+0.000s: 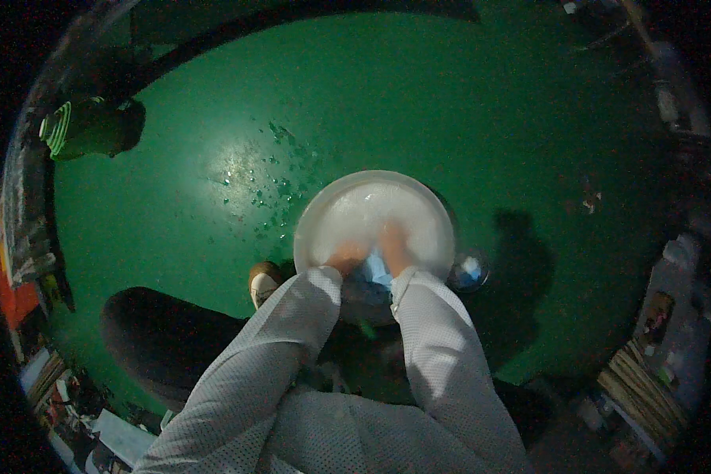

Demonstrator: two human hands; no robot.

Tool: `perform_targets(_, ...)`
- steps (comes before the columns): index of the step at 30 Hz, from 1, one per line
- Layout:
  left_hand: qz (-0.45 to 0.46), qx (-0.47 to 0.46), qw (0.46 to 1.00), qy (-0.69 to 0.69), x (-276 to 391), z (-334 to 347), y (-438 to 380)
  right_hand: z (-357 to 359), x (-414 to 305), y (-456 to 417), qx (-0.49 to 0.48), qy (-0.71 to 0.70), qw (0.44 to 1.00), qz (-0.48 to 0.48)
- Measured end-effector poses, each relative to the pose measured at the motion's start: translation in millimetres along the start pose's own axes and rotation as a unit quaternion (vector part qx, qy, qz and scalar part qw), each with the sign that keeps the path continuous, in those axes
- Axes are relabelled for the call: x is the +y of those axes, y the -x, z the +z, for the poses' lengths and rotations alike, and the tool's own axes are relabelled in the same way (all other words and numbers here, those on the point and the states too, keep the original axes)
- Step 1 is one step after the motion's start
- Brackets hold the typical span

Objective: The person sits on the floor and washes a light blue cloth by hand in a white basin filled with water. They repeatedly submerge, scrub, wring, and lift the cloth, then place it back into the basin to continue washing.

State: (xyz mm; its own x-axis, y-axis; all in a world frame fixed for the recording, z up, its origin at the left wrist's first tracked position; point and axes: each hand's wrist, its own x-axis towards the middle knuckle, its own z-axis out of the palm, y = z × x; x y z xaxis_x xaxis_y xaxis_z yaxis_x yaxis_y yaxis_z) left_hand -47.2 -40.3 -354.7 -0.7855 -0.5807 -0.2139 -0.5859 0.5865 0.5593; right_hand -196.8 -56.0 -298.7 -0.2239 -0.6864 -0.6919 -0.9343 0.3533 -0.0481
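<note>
A round, whitish basin stands on the floor before me, with cloudy white liquid or suds inside. Both hands reach into it and are blurred. My left hand is at the basin's near left part, its fingers partly hidden in the white. My right hand extends farther in, its fingertips hardly visible. Between the two wrists shows a light blue piece, perhaps cloth, close to the near rim. Whether either hand grips it is hidden. Perforated white sleeves cover both forearms.
Water drops are scattered on the green floor left of the basin. A small clear container touches or nearly touches its right side. My shoe is at left. A green ringed object lies upper left; stacked brown strips lie lower right.
</note>
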Motion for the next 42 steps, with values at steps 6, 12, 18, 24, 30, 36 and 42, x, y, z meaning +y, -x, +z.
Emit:
perform_targets(6,-0.021,0.216,0.975,-0.047,5,-36,-44,-50,-8,-16,0.026,-0.051,0.997,0.051)
perform_targets(12,-0.244,0.198,0.792,0.523,31,-106,-81,-102,-11,40,0.125,-0.619,0.759,0.159)
perform_targets(18,-0.249,0.234,0.728,0.594,54,-156,-55,-143,-27,113,0.185,-0.796,0.554,0.158)
perform_targets(24,-0.206,0.306,0.915,0.165,74,-127,10,-85,-6,127,0.315,-0.303,0.895,0.094)
perform_targets(30,-0.203,0.289,0.935,0.006,77,-92,24,-39,-35,117,0.400,-0.014,0.915,-0.051)
perform_targets(36,-0.234,0.015,0.970,0.060,75,-107,17,-5,-20,69,0.269,-0.035,0.962,-0.041)
perform_targets(42,-0.187,0.017,0.982,0.031,49,-70,9,38,15,-42,-0.010,-0.031,0.999,-0.032)
